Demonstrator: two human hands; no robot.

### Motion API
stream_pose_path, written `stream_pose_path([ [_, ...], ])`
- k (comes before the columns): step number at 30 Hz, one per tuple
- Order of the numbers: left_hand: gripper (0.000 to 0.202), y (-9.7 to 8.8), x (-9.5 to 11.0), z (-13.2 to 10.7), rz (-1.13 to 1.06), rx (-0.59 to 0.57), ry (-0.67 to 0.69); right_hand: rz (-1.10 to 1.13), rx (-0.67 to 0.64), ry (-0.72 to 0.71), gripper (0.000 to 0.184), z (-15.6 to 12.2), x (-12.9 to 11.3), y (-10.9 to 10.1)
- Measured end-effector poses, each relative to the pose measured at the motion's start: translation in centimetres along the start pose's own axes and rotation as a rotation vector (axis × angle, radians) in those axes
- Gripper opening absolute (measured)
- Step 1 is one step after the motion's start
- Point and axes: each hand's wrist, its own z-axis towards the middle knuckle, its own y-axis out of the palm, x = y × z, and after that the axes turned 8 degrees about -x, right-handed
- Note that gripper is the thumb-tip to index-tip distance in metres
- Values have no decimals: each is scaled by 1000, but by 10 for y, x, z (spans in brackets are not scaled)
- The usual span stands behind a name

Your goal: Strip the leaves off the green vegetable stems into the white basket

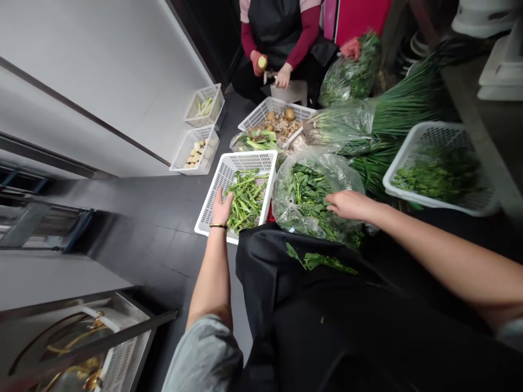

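My left hand (222, 209) is over the near left side of a white slotted basket (208, 209), thumb and fingers apart and nothing seen in them. Trimmed green stems (247, 198) lie in a heap in that basket, right beside the hand. Above a clear plastic bag (347, 171) of leafy greens (304, 188) is my right hand (347, 206). Its fingers point left at the leaves, slightly apart, with nothing visible between them. A few loose leafy sprigs (322, 261) rest on the black apron (294, 305) over my lap.
Opposite sits a person (281, 32) holding a partly peeled potato (262, 62) over a basket of potatoes and peelings (255, 117). Bundled long green stalks (408, 98) and a basket of herbs (392, 185) lie right. Two smaller baskets (212, 158) stand by the wall.
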Motion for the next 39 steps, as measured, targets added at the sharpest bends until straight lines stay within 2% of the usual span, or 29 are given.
stream_pose_path([
  [2, 47, 25, 12, -12, -176, -112, 82, 51, -16, 9, 29, 36, 7, 1],
  [4, 40, 62, 22, -32, -226, -357, 202, 55, -60, 56, 31, 72, 18, 11],
  [5, 36, 82, 26, -42, -185, -530, 283, 38, -73, 82, 34, 89, 24, 17],
  [8, 28, 125, 29, -56, 97, -831, 453, -34, -46, 139, 55, 142, 37, 32],
  [10, 29, 136, 26, -52, 318, -971, 454, -85, -26, 129, 74, 177, 40, 37],
  [11, 31, 136, 25, -47, 399, -1005, 429, -109, -31, 109, 83, 194, 40, 40],
  [13, 36, 132, 24, -36, 473, -977, 368, -146, -69, 63, 93, 224, 38, 47],
  [14, 37, 130, 25, -32, 481, -950, 348, -158, -93, 49, 92, 235, 37, 52],
  [16, 38, 127, 28, -25, 485, -958, 340, -172, -133, 45, 80, 249, 35, 64],
  [19, 39, 128, 30, -23, 506, -1054, 375, -188, -144, 48, 53, 243, 40, 77],
  [21, 41, 129, 29, -23, 514, -1071, 397, -202, -137, 39, 49, 228, 47, 77],
  [24, 41, 128, 27, -25, 505, -1045, 406, -225, -128, 32, 46, 196, 60, 61],
  [28, 37, 127, 25, -26, 494, -1009, 398, -263, -97, 56, 42, 148, 66, 28],
  [33, 36, 139, 23, -28, 470, -800, 333, -318, -56, 49, 45, 106, 58, -7],
  [37, 35, 146, 19, -26, 402, -657, 214, -329, -99, -1, 43, 102, 49, -33],
  [39, 43, 147, 18, -21, 292, -561, 209, -335, -97, -79, 43, 101, 38, -48],
])
